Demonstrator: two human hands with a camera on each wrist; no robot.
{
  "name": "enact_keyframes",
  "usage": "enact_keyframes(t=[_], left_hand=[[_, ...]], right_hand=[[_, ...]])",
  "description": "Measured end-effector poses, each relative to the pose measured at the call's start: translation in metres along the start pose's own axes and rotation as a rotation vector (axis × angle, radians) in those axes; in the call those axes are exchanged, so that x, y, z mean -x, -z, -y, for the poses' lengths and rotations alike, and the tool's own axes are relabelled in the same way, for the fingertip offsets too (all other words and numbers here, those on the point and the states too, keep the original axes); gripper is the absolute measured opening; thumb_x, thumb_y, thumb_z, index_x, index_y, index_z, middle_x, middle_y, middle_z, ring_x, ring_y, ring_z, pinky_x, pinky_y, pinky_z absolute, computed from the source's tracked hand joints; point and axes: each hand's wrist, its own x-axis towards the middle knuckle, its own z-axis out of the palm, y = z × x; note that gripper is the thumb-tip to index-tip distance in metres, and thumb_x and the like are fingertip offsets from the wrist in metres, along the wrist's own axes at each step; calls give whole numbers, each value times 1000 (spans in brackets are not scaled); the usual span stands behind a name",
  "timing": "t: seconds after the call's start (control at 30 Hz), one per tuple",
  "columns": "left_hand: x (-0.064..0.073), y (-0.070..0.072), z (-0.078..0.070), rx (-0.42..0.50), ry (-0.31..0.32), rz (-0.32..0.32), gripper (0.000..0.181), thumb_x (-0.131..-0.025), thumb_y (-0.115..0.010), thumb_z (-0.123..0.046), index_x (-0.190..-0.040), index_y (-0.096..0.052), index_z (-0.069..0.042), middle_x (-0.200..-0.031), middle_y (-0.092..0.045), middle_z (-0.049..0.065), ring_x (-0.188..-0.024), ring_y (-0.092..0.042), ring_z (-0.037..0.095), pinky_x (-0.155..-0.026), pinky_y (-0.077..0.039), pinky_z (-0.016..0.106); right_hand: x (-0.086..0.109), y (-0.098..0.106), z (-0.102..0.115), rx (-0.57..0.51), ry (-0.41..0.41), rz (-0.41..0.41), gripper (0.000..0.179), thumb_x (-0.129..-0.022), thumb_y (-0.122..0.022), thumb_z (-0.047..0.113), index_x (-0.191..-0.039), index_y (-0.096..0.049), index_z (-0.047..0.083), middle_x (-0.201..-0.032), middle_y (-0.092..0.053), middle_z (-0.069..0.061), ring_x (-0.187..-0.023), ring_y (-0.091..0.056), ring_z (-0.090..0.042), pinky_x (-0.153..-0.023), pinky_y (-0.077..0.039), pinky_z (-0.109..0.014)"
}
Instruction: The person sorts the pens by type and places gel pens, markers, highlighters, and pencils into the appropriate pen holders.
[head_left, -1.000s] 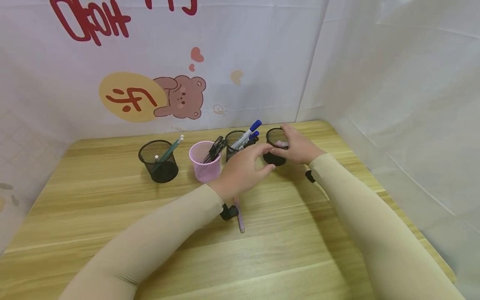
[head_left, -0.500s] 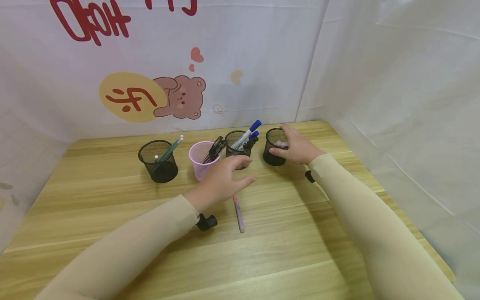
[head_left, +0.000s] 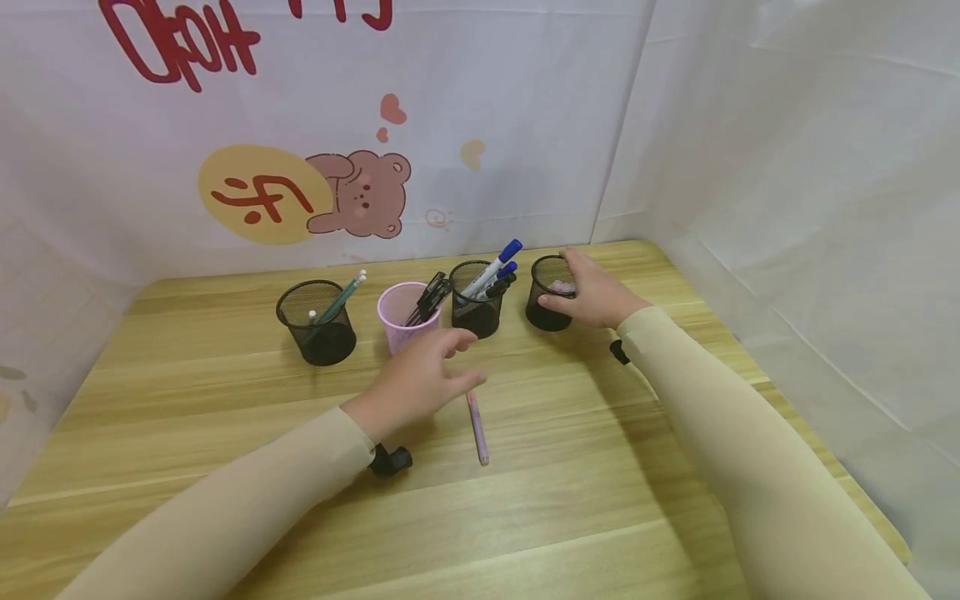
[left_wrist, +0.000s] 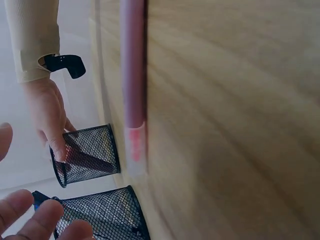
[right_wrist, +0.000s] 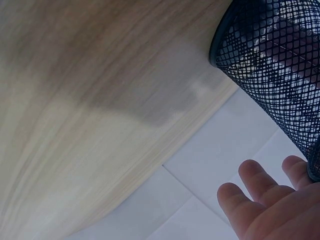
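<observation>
My right hand [head_left: 597,292] holds the rim of the rightmost black mesh pen holder [head_left: 550,315], thumb in front and fingers on the far side. Inside that holder, pinkish pens show through the mesh in the left wrist view. My left hand [head_left: 416,379] hovers over the table with fingers and thumb spread apart and nothing between them. A light purple pen [head_left: 479,435] with a clear, pink-tipped end lies on the table to its right. Behind the left hand stands a pink mesh pen holder [head_left: 397,317] with black pens, its lower front partly hidden.
Between the pink and rightmost holders stands another black mesh holder [head_left: 480,319] with blue-capped markers [head_left: 487,271]. Farther left, a black mesh holder [head_left: 330,343] contains green pencils [head_left: 341,300]. White cloth [head_left: 525,125] hangs behind the wooden table [head_left: 570,500] and along its right side.
My left hand has drawn back from beside the rightmost pen holder, to the left and toward me, uncovering the marker holder and more of the purple pen. My right hand stays on its holder.
</observation>
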Motion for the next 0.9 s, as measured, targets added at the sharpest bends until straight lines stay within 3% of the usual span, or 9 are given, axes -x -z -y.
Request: enact_keyframes(t=[0.23, 0.43, 0.73, 0.9], left_hand=[[7, -4, 5, -68, 99, 63, 59, -96, -77, -43, -145, -62, -14, -139, -69, 9, -128, -66, 30, -108, -53, 52], [10, -12, 9, -168, 150, 120, 57, -94, -75, -50, -139, -65, -16, -129, -73, 7, -115, -71, 26, -97, -57, 49], [10, -19, 11, -296, 93, 133, 49, -90, -78, -53, -120, -73, -14, -93, -71, -3, -80, -63, 16, -76, -54, 38], [9, -21, 11, -304, 71, 154, 40, -88, -80, -54, -102, -72, -16, -85, -65, -4, -75, -58, 17, -68, -48, 34]], right_hand=[[1, 1, 2, -9, 12, -9, 98, -96, -69, 59, -164, -23, 4, -167, -32, -21, -155, -34, -38, -127, -30, -56], [1, 2, 3, -15, 1, 5, 103, -96, -68, 60, -166, -18, 4, -172, -23, -22, -158, -27, -40, -129, -26, -57], [1, 2, 2, -5, -14, 10, 103, -97, -68, 59, -167, -17, 5, -175, -16, -21, -161, -21, -40, -130, -23, -58], [0, 2, 1, 0, -17, 9, 104, -96, -68, 62, -167, -17, 4, -174, -17, -22, -160, -23, -41, -130, -24, -58]])
